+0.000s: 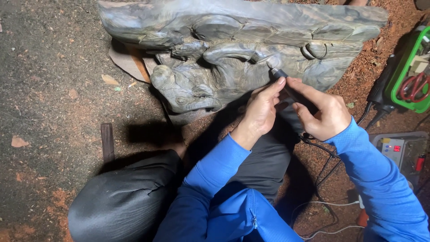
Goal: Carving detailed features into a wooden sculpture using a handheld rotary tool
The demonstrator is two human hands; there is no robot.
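Looking down from the head cam, left to right. Far left is just a dirt floor (pixel 49 89) dusted with reddish wood shavings, and a short dark wooden stick (pixel 107 142) lying flat on it. My knee in dark trousers (pixel 121 201) takes up the bottom left.

Across the top sits the wood carving (pixel 233 54) — a big grey slab lying on the ground, with rounded animal-like shapes cut in relief and a ring shape toward its right side. That's the piece being worked.

My left hand (pixel 260 112) is curled around the front of a slim black rotary carving handpiece (pixel 286 87), index finger stretched along it to steady the tip. My right hand (pixel 324 114) is clenched on the body of the same tool just behind, thumb on top. The bit is touching the carving right around its middle, beside a curved ridge.

I'd say this is the detail-carving stage: the shapes are roughed in and the bit is refining one groove. The next move seems to call for light pressure and a braced left hand so the bit doesn't skate.

Further right, the black cord (pixel 322 157) trails to a control box with a red display (pixel 396 150), and a green tray (pixel 410 76) holds red-handled scissors (pixel 414 87).
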